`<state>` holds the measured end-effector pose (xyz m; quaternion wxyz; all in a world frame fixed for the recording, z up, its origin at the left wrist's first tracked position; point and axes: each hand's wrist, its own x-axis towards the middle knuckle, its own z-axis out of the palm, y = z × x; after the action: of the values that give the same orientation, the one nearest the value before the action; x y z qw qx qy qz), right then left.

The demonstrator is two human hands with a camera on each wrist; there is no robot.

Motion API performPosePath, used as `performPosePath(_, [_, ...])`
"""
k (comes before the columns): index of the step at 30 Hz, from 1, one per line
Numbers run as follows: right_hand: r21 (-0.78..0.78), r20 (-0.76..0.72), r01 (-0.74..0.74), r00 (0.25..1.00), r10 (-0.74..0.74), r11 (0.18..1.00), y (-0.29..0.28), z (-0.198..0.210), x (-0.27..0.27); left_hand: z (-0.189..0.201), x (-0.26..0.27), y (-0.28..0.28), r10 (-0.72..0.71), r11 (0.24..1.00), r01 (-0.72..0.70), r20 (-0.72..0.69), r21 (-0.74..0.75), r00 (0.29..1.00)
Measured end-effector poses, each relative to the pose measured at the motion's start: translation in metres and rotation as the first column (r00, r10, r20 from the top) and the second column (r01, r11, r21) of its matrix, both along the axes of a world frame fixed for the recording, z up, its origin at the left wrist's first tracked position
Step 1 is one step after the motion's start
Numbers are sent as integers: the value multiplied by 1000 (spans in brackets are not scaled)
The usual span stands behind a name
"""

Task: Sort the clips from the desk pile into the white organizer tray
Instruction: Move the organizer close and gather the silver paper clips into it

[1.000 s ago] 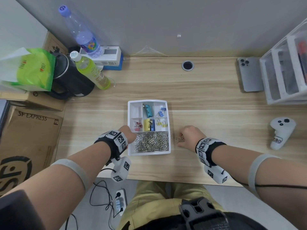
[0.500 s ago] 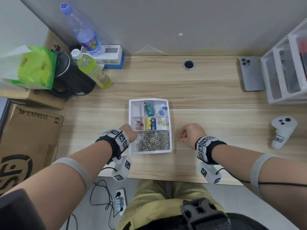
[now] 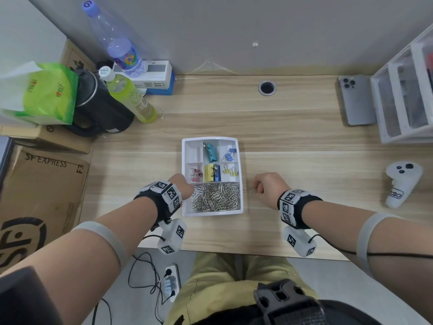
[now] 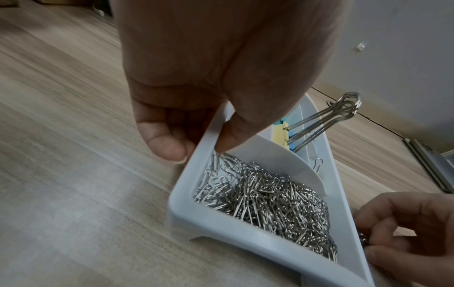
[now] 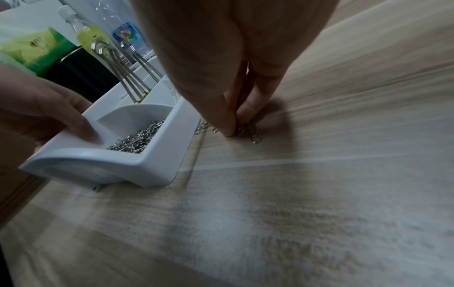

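Observation:
The white organizer tray [image 3: 212, 213] sits mid-desk; its near compartment is full of silver paper clips [image 3: 216, 197], and its far compartments hold coloured binder clips [image 3: 210, 152]. My left hand [image 3: 181, 184] grips the tray's left wall [image 4: 209, 136], thumb inside and fingers outside. Just right of the tray, my right hand [image 3: 263, 186] pinches a few silver paper clips [image 5: 245, 126] against the desk between thumb and fingers [image 5: 250, 104]. A few more loose clips [image 5: 203, 126] lie by the tray's right wall.
A phone [image 3: 357, 100] and a white drawer unit [image 3: 403, 95] stand at the far right, a white controller [image 3: 401, 184] at the right. Bottles [image 3: 131, 99], a black kettle [image 3: 100, 106] and a green bag [image 3: 49, 92] crowd the far left. Cardboard boxes [image 3: 42, 188] stand left of the desk.
My right hand has shifted slightly and closed its pinch on the loose clips beside the tray. The left hand stays on the tray's wall.

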<state>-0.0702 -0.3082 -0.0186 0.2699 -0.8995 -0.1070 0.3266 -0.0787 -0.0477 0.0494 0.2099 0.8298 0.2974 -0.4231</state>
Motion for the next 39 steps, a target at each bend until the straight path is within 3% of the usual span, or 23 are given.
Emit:
performPosePath(4, [22,-16,30,999,-30,999,-2,-1,-1,1,1,-1,5,1000,-5,-5,-3,1000])
performPosePath(12, [166,-37,249,969,-246,954,-2,17,25,1,0,0,8,1000,-8,-5,2,1000])
performPosePath(19, [304,-153,141,983,-98,942,63,39,5,1,0,0,25,1000,-25,0,-6,1000])
performPosePath(23, [324,-95,-35,993,70,946,82,33,-7,0,0,1,24,1000,-24,5,3,1000])
performPosePath(30, [137,9,74,997,-76,988,31,30,17,-2,1,2,26,1000,-26,6,-8,1000])
performPosePath(35, [-236,-64,-39,998,25,971,-24,24,30,0,0,1,28,999,-28,9,-20,1000])
performPosePath(39, [-241,-108,-110,990,86,964,-26,17,12,1,0,1,17,1000,-17,6,-13,1000])
